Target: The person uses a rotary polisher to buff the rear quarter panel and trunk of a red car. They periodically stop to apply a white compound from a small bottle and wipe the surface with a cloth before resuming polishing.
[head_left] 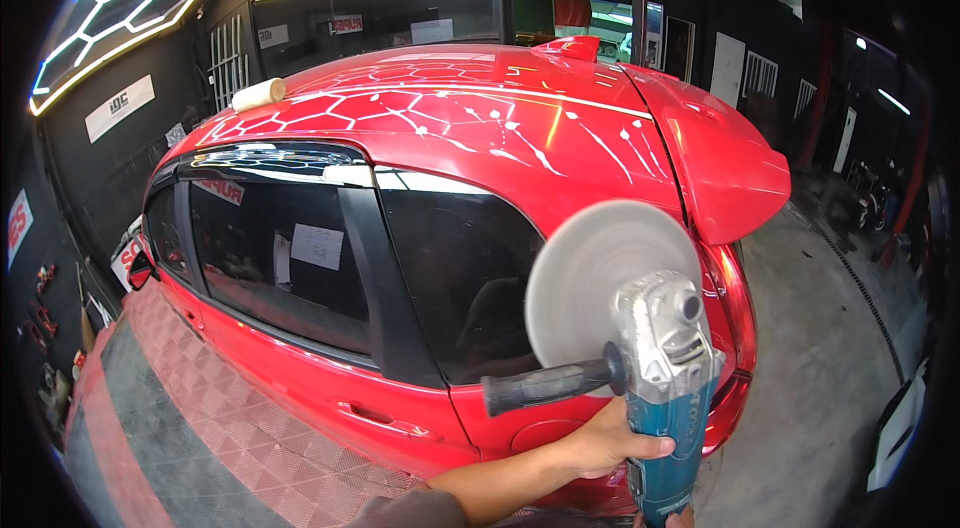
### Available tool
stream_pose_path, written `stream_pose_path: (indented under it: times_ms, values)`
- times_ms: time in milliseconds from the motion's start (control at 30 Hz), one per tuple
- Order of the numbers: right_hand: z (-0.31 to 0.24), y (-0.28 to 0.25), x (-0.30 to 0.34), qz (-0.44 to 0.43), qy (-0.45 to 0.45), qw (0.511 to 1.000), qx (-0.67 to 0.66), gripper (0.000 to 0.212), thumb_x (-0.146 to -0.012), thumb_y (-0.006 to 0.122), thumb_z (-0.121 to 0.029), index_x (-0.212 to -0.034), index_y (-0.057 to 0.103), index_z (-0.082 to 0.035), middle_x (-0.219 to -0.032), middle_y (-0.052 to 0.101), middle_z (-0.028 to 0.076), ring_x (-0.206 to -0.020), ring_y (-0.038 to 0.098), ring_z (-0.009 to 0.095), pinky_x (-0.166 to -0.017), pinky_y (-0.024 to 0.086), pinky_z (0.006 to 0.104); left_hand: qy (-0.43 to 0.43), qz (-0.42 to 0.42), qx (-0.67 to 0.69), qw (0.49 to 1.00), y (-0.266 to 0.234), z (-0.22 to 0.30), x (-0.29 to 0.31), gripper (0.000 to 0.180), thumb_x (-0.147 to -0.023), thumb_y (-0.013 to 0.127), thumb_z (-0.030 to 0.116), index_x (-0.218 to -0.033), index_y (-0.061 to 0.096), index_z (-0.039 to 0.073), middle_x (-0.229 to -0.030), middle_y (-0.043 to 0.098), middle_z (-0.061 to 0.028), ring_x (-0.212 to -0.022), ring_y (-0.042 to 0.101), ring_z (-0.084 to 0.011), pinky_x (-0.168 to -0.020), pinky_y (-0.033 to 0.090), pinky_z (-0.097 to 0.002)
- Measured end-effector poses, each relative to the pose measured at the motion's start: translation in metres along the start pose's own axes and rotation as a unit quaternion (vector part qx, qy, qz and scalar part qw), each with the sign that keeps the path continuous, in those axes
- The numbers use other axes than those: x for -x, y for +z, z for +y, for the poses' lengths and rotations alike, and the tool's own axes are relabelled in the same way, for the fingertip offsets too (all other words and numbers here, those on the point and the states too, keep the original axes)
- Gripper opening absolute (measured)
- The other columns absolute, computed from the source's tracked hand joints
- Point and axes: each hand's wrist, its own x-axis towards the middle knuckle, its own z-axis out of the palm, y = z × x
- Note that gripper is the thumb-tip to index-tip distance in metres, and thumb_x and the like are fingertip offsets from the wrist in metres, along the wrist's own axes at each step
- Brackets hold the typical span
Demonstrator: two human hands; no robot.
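Observation:
A teal and silver rotary polisher (pixel 668 368) is held upright in front of the red car (pixel 590 143), beside its rear quarter. Its round white pad (pixel 590 278) faces the rear side window and looks blurred, as if spinning. My left hand (pixel 610 440) wraps round the polisher's body, with the thumb across the front. Only a bit of my right hand (pixel 682 518) shows at the bottom edge, closed on the lower end of the tool. The black side handle (pixel 550 386) sticks out leftward, with no hand on it. White spots and streaks of liquid (pixel 530 148) lie on the roof's rear part.
A cream bottle (pixel 258 94) lies on the roof's far left edge. The rear spoiler (pixel 725 173) juts out at the right. Red and grey floor tiles (pixel 230 408) run along the car's side. Grey concrete floor (pixel 820 358) and a white panel (pixel 897 428) are at the right.

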Motion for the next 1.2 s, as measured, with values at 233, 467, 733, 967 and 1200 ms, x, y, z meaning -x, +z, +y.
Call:
stream_pose_path:
  times_ms: [233,467,733,967,1200]
  values:
    - [-0.075,0.060,-0.061,-0.069,-0.077,0.992,0.067,0.057,-0.110,0.048,-0.037,-0.153,0.037,-0.002,-0.096,0.067,0.009,-0.073,0.063,0.015,-0.067,0.053,0.0300,0.100,0.032,0.029,0.994,-0.023,0.065,0.046,0.095,-0.077,0.092,0.031,-0.153,0.045,-0.001,-0.141,0.063,-0.0199,-0.137,0.060,-0.0379,-0.118,0.047,-0.0533]
    - [-0.164,0.150,-0.122,-0.200,-0.068,0.976,0.048,0.069,-0.109,0.052,-0.026,-0.168,0.020,-0.009,-0.096,0.061,0.005,-0.073,0.055,0.010,-0.067,0.049,0.0260,0.284,0.067,0.044,0.956,-0.036,0.153,0.098,0.099,-0.077,0.082,0.036,-0.158,0.038,-0.001,-0.140,0.063,-0.0247,-0.128,0.066,-0.0427,-0.111,0.045,-0.0779]
    - [-0.141,0.152,-0.128,-0.201,-0.134,0.969,0.061,0.074,-0.108,0.054,-0.020,-0.171,0.015,-0.013,-0.101,0.059,0.005,-0.076,0.053,0.011,-0.068,0.049,0.0279,0.272,0.055,0.046,0.960,-0.039,0.169,0.101,0.098,-0.076,0.081,0.034,-0.158,0.039,-0.001,-0.141,0.063,-0.0241,-0.129,0.065,-0.0419,-0.110,0.045,-0.0790]
    - [-0.048,0.069,-0.072,-0.008,-0.175,0.981,0.081,0.081,-0.098,0.074,-0.047,-0.154,0.039,-0.001,-0.103,0.063,0.006,-0.077,0.058,0.012,-0.066,0.048,0.0282,0.084,0.054,-0.001,0.995,-0.024,0.069,0.054,0.093,-0.080,0.091,0.030,-0.154,0.044,0.000,-0.141,0.062,-0.0172,-0.134,0.061,-0.0304,-0.114,0.049,-0.0470]
    - [-0.006,0.009,-0.007,0.037,0.065,0.997,-0.016,0.060,-0.099,0.066,-0.064,-0.112,0.060,-0.006,-0.085,0.063,0.001,-0.069,0.059,0.013,-0.061,0.047,0.0293,-0.004,0.016,-0.016,1.000,0.021,0.030,-0.009,0.088,-0.087,0.085,0.019,-0.159,0.036,0.003,-0.140,0.057,-0.0106,-0.131,0.056,-0.0224,-0.112,0.048,-0.0436]
